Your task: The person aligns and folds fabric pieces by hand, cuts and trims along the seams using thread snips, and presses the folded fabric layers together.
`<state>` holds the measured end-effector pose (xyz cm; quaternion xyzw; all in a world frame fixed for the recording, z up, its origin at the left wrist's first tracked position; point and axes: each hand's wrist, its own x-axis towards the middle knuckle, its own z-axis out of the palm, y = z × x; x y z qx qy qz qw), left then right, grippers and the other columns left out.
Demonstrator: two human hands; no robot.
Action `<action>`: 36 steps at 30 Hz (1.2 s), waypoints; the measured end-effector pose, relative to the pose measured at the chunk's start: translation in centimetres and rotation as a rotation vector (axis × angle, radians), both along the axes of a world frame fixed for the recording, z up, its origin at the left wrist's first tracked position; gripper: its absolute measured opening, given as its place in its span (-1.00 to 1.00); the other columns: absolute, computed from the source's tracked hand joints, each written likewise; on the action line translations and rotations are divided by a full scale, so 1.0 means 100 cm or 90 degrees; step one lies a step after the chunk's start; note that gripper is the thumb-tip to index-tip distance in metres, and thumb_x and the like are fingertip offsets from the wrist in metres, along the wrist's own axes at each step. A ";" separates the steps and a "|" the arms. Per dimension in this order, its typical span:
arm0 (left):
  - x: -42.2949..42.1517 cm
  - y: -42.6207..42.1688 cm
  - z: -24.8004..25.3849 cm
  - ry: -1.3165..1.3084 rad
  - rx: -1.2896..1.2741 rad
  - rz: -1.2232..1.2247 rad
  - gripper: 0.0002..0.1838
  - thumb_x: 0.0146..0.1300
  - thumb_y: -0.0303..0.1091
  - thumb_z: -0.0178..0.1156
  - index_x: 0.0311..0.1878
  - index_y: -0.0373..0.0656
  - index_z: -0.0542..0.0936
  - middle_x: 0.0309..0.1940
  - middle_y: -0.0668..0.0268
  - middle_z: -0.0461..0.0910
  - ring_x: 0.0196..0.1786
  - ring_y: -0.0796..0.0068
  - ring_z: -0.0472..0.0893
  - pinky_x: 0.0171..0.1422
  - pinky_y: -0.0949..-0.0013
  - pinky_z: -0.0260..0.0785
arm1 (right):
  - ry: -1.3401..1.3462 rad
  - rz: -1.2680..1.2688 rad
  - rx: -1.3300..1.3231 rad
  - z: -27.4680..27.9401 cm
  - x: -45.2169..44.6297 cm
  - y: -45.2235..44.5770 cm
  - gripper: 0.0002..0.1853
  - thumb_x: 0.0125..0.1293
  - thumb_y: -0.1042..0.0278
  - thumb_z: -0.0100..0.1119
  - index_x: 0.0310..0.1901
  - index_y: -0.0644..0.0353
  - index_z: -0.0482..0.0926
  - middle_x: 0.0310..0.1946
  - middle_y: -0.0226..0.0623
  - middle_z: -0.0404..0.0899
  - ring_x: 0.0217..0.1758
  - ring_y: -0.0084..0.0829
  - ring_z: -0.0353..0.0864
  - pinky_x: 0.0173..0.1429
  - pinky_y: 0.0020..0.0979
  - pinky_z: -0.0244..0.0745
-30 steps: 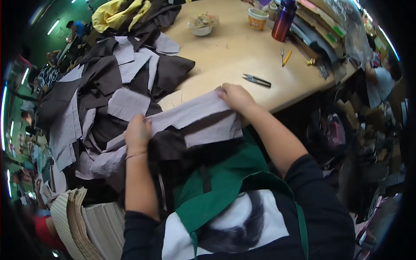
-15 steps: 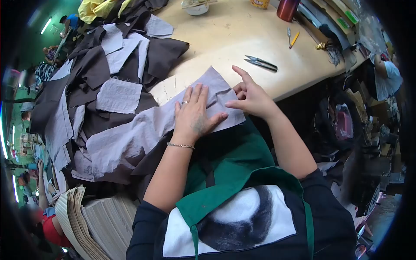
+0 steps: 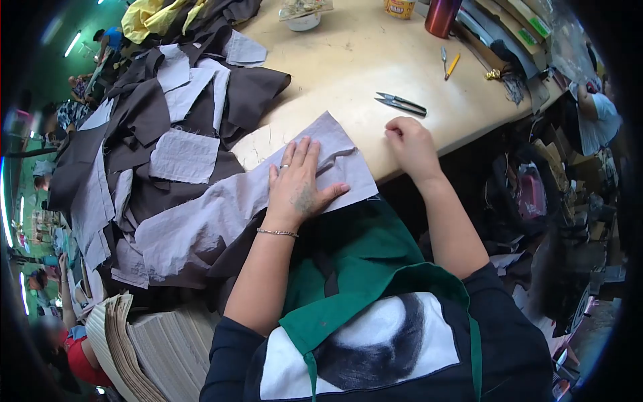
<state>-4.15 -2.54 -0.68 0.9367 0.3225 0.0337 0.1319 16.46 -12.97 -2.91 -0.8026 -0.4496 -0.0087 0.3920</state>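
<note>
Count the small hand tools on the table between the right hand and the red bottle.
3: dark snips just beyond the right hand; a slim grey tool and, beside it, a yellow tool, both nearer the red bottle.

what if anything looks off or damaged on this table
Nothing looks spilled. The fabric heap is tangled, and the squarish pale patch on it has frayed edges, which looks untidy. The long pale cloth under the left hand is creased, not flat.
</note>
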 end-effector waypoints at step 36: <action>0.030 0.007 0.012 -0.555 -0.497 0.091 -0.80 0.28 -0.43 0.18 -0.10 -0.32 0.64 -0.44 0.47 0.59 -0.43 0.81 0.43 -0.34 0.65 0.28 | -0.071 0.103 0.125 0.033 -0.056 -0.006 -0.51 0.16 0.29 0.35 0.09 0.28 0.45 -0.26 -0.12 0.46 -0.27 -0.16 0.50 -0.18 -0.22 0.45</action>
